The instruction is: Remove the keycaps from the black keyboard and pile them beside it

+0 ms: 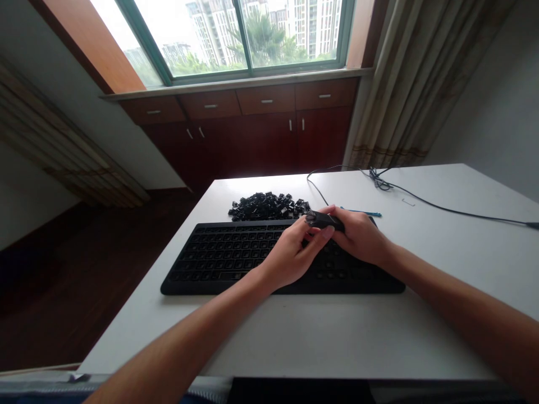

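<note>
A small, dark, elongated object (325, 220) with a rounded, shinier left end is held above the right part of the keyboard. My left hand (295, 252) closes on its left end with thumb and fingers. Wrapped around its other end is my right hand (362, 233); its exact kind is unclear. Beneath both hands lies a black keyboard (227, 252) with its keycaps off across most of the left and middle. Behind the keyboard is a heap of loose black keycaps (267, 206).
A thin blue tool (368, 213) lies past my right hand. The black cable (442, 206) crosses the back right of the white table (303, 336), bundled near the far edge. A small bent metal wire (408, 202) rests nearby.
</note>
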The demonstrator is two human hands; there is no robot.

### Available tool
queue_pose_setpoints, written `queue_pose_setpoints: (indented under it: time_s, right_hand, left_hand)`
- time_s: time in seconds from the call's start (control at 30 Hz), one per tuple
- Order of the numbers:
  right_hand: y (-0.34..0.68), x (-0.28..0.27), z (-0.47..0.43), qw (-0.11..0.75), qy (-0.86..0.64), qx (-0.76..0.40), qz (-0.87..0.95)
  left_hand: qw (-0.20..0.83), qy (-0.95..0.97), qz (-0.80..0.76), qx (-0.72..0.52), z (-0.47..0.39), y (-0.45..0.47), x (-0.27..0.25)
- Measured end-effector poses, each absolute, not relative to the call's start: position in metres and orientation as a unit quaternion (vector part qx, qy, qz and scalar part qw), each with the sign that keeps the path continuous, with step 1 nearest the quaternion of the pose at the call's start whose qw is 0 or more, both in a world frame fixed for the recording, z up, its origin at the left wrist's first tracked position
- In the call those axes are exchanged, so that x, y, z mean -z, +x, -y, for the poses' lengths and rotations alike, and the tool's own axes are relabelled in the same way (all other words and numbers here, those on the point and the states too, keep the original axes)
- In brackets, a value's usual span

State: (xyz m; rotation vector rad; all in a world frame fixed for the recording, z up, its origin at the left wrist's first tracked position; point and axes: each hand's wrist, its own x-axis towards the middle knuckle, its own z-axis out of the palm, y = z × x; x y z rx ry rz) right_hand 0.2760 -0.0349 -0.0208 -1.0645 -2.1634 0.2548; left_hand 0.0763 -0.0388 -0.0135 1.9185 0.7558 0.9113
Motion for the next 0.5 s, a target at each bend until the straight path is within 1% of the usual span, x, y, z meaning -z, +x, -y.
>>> queue_pose_setpoints:
  time_s: [0.2, 0.27, 0.5]
  right_hand:
    - [0.2760, 0.0213, 0.0347, 0.354, -0.418, -0.095, 0.831]
    - [0.2736, 0.0203, 0.0342, 0.352, -0.428, -0.113, 0.825]
    - [0.2684, 0.0130, 0.0297, 0.361, -0.427, -0.281, 0.780]
  left_hand:
    - [0.434, 0.766, -0.304, -0.363, 0.0390, 0.0765, 0.0140]
    - [0.442, 0.758, -0.309, -0.366, 0.0381, 0.0765, 0.0148]
    - [0.480, 0.704, -0.332, -0.405, 0.0346, 0.0760, 0.0178]
